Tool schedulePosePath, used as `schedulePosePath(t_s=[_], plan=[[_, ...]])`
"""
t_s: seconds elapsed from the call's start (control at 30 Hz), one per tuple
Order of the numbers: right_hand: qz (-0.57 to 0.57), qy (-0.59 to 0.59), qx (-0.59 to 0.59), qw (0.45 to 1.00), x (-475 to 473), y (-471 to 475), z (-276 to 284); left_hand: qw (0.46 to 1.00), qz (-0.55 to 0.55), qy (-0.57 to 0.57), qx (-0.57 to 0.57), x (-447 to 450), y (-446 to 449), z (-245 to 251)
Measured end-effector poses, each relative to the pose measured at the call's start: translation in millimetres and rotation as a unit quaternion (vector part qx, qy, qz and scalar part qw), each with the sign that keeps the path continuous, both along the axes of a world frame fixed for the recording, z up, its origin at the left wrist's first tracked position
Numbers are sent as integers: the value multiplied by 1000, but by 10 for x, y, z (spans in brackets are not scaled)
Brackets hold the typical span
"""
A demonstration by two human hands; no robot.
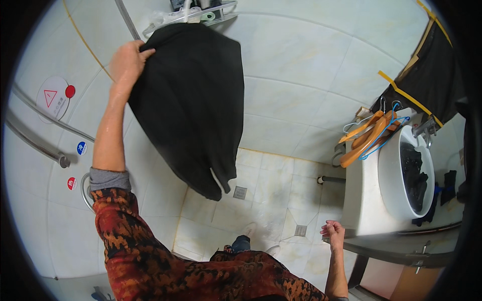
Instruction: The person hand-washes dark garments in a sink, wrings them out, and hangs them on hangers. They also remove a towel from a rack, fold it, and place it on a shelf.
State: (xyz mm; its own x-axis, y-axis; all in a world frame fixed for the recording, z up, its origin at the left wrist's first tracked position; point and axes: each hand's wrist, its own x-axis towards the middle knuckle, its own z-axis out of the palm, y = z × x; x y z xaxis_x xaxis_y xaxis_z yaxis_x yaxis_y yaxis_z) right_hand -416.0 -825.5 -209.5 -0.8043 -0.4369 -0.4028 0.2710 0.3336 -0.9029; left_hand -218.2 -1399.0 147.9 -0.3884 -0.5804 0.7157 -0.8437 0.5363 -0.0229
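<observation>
My left hand is raised at the upper left, its fingers pinching the top edge of a black cloth garment. The garment hangs spread out in front of the tiled wall and narrows to two pointed ends, with a slit between them. Its upper edge covers part of a wall shelf. Low on the right, my right hand is loosely curled beside the corner of the white washstand, with nothing seen in it. Dark wet cloth lies in the white basin.
Wooden hangers and a blue hanger sit at the washstand's back edge. A metal grab rail runs along the left wall. Floor drains are set in the tiles, which look wet. A dark-edged surface lies at lower right.
</observation>
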Motion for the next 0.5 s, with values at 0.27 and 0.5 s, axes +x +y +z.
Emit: schedulePosePath(t_s=[0.27, 0.5], plan=[[-22, -35, -47, 998, 97, -548, 106, 997, -74, 13, 8, 293, 302, 454], [63, 52, -153, 985, 487, -1252, 972, 945, -301, -3, 129, 235, 832, -198]])
